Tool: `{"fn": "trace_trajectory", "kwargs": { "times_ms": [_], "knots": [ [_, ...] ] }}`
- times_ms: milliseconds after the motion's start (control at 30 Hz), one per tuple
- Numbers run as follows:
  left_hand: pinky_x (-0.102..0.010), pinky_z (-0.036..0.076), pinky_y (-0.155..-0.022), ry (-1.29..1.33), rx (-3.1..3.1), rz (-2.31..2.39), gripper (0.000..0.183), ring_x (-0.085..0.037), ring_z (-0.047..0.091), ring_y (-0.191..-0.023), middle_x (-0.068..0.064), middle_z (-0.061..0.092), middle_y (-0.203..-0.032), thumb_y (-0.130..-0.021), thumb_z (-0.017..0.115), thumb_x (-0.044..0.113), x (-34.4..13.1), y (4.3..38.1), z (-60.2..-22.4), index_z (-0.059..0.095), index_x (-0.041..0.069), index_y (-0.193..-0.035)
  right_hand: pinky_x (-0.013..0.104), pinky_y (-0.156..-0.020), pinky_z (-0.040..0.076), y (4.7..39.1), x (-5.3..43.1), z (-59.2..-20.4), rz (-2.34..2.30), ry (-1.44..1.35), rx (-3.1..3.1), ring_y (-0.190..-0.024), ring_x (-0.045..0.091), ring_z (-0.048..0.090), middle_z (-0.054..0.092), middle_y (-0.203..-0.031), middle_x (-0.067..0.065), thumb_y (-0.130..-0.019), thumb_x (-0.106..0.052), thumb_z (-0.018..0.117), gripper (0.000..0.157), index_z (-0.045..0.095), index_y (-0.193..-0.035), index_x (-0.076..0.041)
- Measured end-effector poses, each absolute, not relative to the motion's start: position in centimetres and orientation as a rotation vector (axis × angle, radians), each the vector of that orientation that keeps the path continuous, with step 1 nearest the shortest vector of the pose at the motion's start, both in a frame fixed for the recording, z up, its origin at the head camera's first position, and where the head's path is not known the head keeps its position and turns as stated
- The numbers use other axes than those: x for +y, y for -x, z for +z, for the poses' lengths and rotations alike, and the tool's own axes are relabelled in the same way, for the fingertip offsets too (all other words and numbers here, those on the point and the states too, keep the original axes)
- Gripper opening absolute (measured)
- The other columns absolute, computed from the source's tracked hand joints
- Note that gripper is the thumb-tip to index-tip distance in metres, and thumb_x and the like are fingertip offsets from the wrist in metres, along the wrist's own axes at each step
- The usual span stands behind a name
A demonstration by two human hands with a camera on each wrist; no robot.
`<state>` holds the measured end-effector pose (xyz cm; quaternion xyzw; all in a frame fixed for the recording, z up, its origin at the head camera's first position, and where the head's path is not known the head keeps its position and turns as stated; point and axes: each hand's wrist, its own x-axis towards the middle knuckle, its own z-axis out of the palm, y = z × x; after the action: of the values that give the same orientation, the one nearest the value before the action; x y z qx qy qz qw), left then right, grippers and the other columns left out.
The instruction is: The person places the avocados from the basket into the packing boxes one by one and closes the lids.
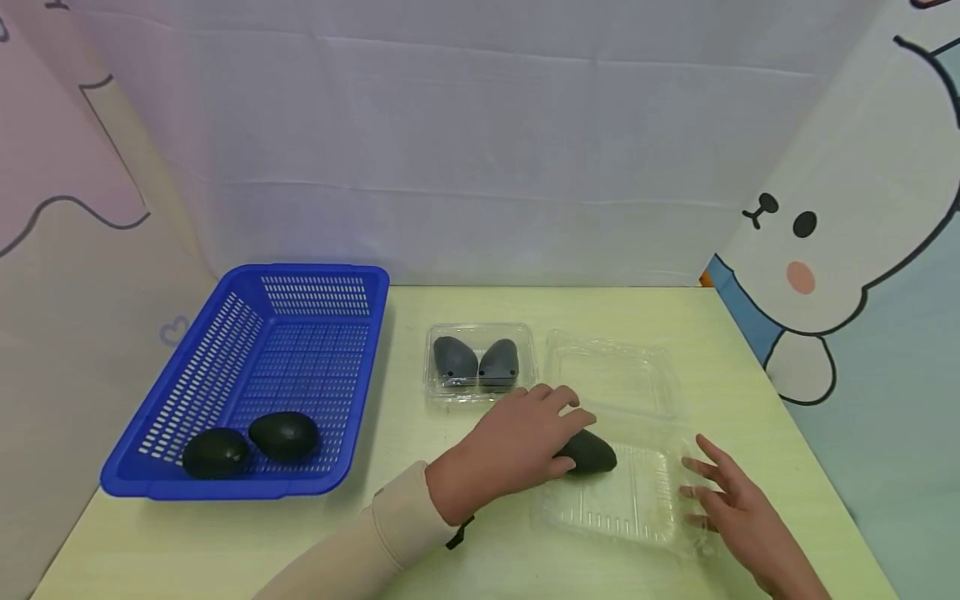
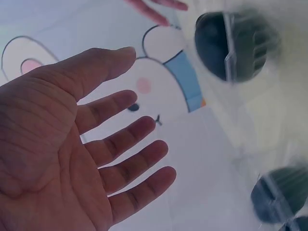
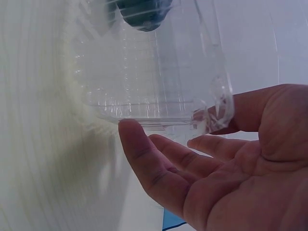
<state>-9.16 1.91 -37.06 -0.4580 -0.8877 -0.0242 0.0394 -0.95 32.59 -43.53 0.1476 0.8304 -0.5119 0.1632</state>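
In the head view a dark green avocado (image 1: 596, 454) lies in the base of an open clear plastic clamshell box (image 1: 645, 521), whose lid (image 1: 611, 375) is folded back behind it. My left hand (image 1: 517, 442) hovers over the avocado's left end, hiding part of it. The left wrist view shows that hand (image 2: 86, 139) with fingers spread and nothing in the palm; the avocado (image 2: 209, 45) sits apart from it. My right hand (image 1: 750, 517) is at the box's right side. Its loosely bent fingers (image 3: 154, 166) rest at the box's edge in the right wrist view.
A blue plastic basket (image 1: 367, 358) stands at the left with two avocados (image 1: 285, 436) near its front wall. Behind my left hand is a closed clear box (image 1: 480, 329) holding two more. White cloth (image 1: 465, 150) hangs behind the pale table (image 1: 420, 317).
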Motion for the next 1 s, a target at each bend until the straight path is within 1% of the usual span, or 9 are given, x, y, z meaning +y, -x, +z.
{"fn": "trace_trajectory", "kwargs": {
  "times_ms": [133, 333, 533, 600, 700, 867, 1000],
  "knots": [
    [-0.032, 0.051, -0.090, 1.334, -2.731, -0.136, 0.052, -0.018, 0.059, -0.117, 0.001, 0.057, -0.138, -0.095, 0.074, 0.043, 0.1, 9.4, -35.4, 0.060, 0.025, -0.142, 0.042, -0.084, 0.060, 0.9, 32.6, -43.5, -1.470, -0.418, 2.365, -0.128, 0.046, 0.056, 0.027, -0.158, 0.037, -0.108, 0.000, 0.039, 0.070, 0.000, -0.166, -0.010],
    [-0.038, 0.053, -0.089, 1.250, -2.737, -0.286, 0.052, -0.021, 0.058, -0.117, -0.002, 0.058, -0.136, -0.094, 0.078, 0.037, -2.4, 10.2, -33.5, 0.061, 0.022, -0.141, 0.042, -0.084, 0.060, 0.8, 32.7, -43.5, -1.480, -0.408, 2.363, -0.128, 0.046, 0.056, 0.027, -0.159, 0.037, -0.108, 0.000, 0.039, 0.070, 0.001, -0.166, -0.010],
    [-0.043, 0.052, -0.094, 1.182, -2.732, -0.383, 0.051, -0.028, 0.059, -0.118, -0.005, 0.058, -0.135, -0.092, 0.080, 0.031, -4.9, 10.8, -32.2, 0.063, 0.020, -0.139, 0.042, -0.084, 0.060, 0.7, 32.8, -43.5, -1.501, -0.401, 2.353, -0.129, 0.046, 0.055, 0.026, -0.159, 0.037, -0.108, 0.000, 0.040, 0.071, 0.001, -0.167, -0.011],
    [-0.045, 0.053, -0.094, 1.148, -2.741, -0.390, 0.052, -0.030, 0.059, -0.120, -0.006, 0.058, -0.136, -0.091, 0.080, 0.031, -5.6, 11.0, -31.9, 0.063, 0.020, -0.139, 0.041, -0.084, 0.060, 0.6, 32.8, -43.6, -1.503, -0.401, 2.352, -0.129, 0.046, 0.055, 0.026, -0.159, 0.037, -0.108, 0.000, 0.040, 0.071, 0.001, -0.167, -0.011],
    [-0.046, 0.054, -0.093, 1.095, -2.753, -0.387, 0.054, -0.032, 0.059, -0.121, -0.008, 0.058, -0.136, -0.090, 0.082, 0.032, -6.7, 11.2, -31.6, 0.063, 0.020, -0.140, 0.042, -0.084, 0.060, 0.6, 32.8, -43.6, -1.503, -0.400, 2.353, -0.129, 0.046, 0.055, 0.026, -0.159, 0.037, -0.109, -0.001, 0.040, 0.071, 0.001, -0.167, -0.012],
    [-0.045, 0.056, -0.087, 1.041, -2.745, -0.395, 0.058, -0.032, 0.061, -0.118, -0.009, 0.058, -0.137, -0.087, 0.085, 0.031, -8.4, 11.6, -31.3, 0.064, 0.017, -0.139, 0.042, -0.084, 0.060, 0.6, 32.7, -43.4, -1.499, -0.403, 2.353, -0.128, 0.046, 0.055, 0.026, -0.159, 0.037, -0.108, 0.000, 0.040, 0.071, 0.001, -0.167, -0.011],
    [-0.047, 0.056, -0.090, 0.996, -2.772, -0.411, 0.063, -0.034, 0.060, -0.120, -0.011, 0.057, -0.139, -0.085, 0.087, 0.031, -9.8, 11.8, -31.0, 0.062, 0.017, -0.141, 0.042, -0.084, 0.060, 0.7, 32.7, -43.3, -1.493, -0.409, 2.351, -0.129, 0.046, 0.055, 0.026, -0.159, 0.037, -0.108, -0.001, 0.040, 0.071, 0.001, -0.167, -0.011]
  ]
}}
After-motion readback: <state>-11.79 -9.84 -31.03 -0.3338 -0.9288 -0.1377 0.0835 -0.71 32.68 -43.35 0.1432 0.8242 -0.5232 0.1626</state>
